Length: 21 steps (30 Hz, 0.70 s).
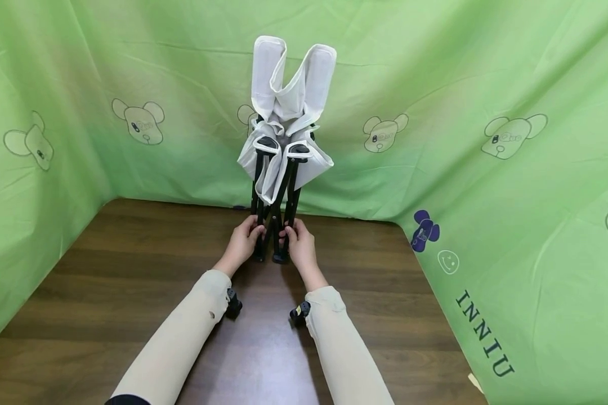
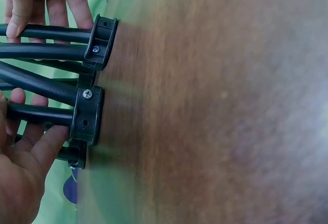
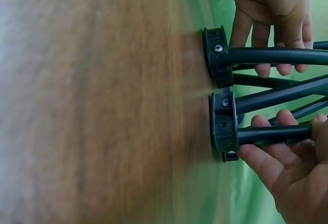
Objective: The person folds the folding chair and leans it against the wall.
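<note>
A folded fabric chair [image 1: 291,107] with white cloth and black tube legs [image 1: 259,225] stands upright near the back of the wooden table. My left hand [image 1: 243,239] grips a leg low on the left side, thumb in front and fingers behind. On the right side, my right hand [image 1: 301,244] holds another leg the same way. Both wrist views show the legs drawn close together, ending in black plastic feet [image 2: 89,114] with screws at the tabletop. Lower in the right wrist view, my right hand's fingers wrap a tube [image 3: 277,133] just above its foot.
Green cloth [image 1: 182,67] printed with bear faces hangs behind and along both sides of the brown wooden table [image 1: 385,292]. The chair's white cloth top reaches up in front of the back curtain. Small black cameras [image 1: 233,304] sit at both wrists.
</note>
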Each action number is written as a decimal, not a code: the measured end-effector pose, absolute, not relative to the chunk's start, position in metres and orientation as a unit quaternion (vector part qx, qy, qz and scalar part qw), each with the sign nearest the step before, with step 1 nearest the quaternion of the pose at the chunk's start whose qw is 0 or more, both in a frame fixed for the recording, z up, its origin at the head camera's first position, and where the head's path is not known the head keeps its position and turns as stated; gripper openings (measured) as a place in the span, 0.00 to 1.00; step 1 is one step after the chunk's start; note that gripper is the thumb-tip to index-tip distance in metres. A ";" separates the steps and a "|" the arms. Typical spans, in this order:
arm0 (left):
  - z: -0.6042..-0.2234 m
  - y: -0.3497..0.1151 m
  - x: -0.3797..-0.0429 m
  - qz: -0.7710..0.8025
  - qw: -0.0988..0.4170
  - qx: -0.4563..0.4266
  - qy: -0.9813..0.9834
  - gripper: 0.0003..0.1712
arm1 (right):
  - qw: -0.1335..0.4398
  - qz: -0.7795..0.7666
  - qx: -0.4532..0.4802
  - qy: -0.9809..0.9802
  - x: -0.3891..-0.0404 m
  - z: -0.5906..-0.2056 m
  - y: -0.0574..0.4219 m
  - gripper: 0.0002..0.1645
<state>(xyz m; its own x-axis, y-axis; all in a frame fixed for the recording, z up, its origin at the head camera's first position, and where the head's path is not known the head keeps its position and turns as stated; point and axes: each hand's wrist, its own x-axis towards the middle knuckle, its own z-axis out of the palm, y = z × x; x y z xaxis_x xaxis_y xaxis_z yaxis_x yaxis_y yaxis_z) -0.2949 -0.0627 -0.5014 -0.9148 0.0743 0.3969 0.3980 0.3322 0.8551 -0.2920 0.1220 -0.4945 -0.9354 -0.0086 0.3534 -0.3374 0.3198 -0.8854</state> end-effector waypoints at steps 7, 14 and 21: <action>-0.501 -0.060 -0.294 -0.553 0.149 -0.139 -0.808 0.09 | 0.148 0.571 0.113 -0.800 -0.291 -0.493 0.123 0.09; -0.501 -0.060 -0.291 -0.550 0.152 -0.136 -0.810 0.08 | 0.148 0.571 0.110 -0.800 -0.290 -0.494 0.123 0.09; -0.497 -0.059 -0.289 -0.549 0.146 -0.128 -0.813 0.09 | 0.147 0.569 0.111 -0.802 -0.291 -0.493 0.123 0.10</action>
